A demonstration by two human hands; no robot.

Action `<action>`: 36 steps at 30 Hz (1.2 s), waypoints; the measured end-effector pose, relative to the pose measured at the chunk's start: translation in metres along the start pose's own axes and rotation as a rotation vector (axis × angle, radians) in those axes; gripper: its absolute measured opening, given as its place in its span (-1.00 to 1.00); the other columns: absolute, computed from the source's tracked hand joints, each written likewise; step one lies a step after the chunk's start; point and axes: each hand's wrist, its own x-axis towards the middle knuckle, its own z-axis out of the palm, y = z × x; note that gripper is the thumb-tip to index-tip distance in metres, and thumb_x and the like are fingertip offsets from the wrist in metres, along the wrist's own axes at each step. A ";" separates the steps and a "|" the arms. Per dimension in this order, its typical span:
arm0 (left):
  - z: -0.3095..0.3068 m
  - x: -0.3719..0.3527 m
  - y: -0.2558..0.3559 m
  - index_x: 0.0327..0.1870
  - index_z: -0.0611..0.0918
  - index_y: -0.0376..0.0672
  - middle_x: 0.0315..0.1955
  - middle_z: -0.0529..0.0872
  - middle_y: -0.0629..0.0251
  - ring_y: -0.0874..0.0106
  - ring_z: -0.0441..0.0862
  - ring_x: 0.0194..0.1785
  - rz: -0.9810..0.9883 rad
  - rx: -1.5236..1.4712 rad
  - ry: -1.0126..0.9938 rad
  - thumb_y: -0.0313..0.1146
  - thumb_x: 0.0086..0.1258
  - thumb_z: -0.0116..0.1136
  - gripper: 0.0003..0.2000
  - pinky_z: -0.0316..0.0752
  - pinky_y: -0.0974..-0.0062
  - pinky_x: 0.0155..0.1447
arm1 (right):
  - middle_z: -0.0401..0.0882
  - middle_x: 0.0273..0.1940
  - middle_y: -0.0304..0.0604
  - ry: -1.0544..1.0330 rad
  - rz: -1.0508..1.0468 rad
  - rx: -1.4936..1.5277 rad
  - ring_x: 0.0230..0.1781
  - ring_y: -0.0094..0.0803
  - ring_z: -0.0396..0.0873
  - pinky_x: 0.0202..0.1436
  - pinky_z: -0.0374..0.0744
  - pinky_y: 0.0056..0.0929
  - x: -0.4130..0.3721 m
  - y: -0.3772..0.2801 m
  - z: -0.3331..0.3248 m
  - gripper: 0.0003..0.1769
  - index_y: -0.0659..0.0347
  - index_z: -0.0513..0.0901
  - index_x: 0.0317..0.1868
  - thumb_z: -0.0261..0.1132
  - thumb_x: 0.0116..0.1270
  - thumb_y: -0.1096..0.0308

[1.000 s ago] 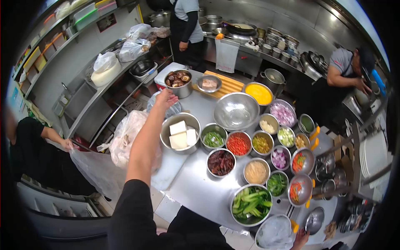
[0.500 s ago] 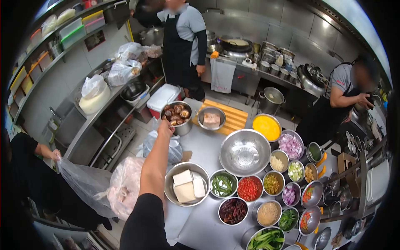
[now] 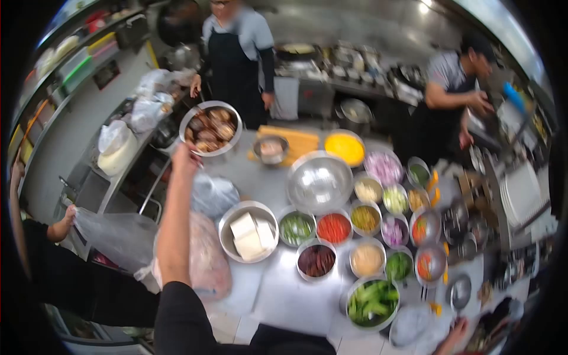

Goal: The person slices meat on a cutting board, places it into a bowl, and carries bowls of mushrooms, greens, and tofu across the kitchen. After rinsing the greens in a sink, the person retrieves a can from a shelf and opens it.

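My left hand (image 3: pixel 187 156) is closed on the near rim of a metal pot (image 3: pixel 222 152) of brown mushrooms (image 3: pixel 208 129). The pot is tipped toward me at the table's far left corner. Below my left forearm lies a clear bag of pale pink meat (image 3: pixel 208 260), and a tied plastic bag (image 3: pixel 214 195) sits by the wrist. A steel bowl (image 3: pixel 225 235) with white tofu blocks (image 3: pixel 251 232) stands right of that arm. My right hand (image 3: pixel 457 330) shows blurred at the lower right, near a pale round container (image 3: pixel 410 325); its fingers are smeared.
Several metal containers of chopped ingredients line the right side, around an empty colander (image 3: pixel 319 183). A small bowl (image 3: pixel 271 158) sits on a wooden board (image 3: pixel 302 144). Co-workers stand behind the table (image 3: pixel 231 71), at the right (image 3: pixel 444 100), and at the left holding plastic (image 3: pixel 112 231).
The mushroom pot has moved left and up in the view and looks larger, with my left hand still on its rim. My right hand has appeared at the lower right. The view has shifted.
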 end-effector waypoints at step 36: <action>-0.155 -0.429 -0.187 -0.44 0.43 -0.29 -0.57 0.49 0.24 0.39 0.48 -0.60 -0.515 0.261 -0.228 -0.66 -0.18 -0.01 -0.80 0.46 0.44 -0.57 | 0.63 -0.08 -0.10 -0.937 -0.567 -0.131 -0.04 -0.25 0.57 -0.03 0.52 -0.32 -0.203 -0.171 0.157 -0.73 0.21 0.62 -0.13 0.41 0.17 0.37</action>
